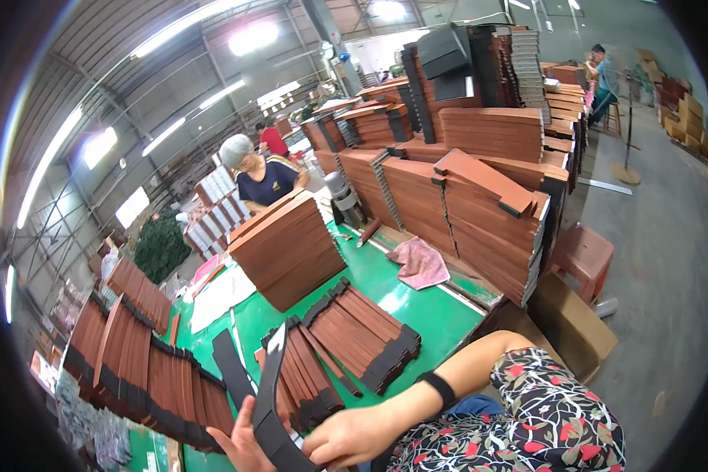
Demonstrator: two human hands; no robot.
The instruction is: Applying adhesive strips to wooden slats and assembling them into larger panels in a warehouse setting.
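A long black flat strip (269, 405), pale with glare at its upper end, stands tilted in front of me at the lower middle. My left hand (244, 444) is beside and partly behind it, fingers stretched apart; its palm is partly hidden by the strip. My right hand (350, 436), with a black band on the wrist, is closed with bent fingers at the strip's lower end. Just beyond lie reddish-brown slats with black ends in two fanned bundles, a nearer bundle (303, 370) and a farther bundle (362, 326). Another black strip (232, 366) lies to the left.
Brown slat stacks (145, 370) line the left of the green table (448, 315). A tall brown block (287, 252) stands mid-table, with a co-worker (263, 177) behind it. Farther right are a pink cloth (418, 263), high brown piles (464, 208), a stool (582, 256) and a cardboard box (570, 322).
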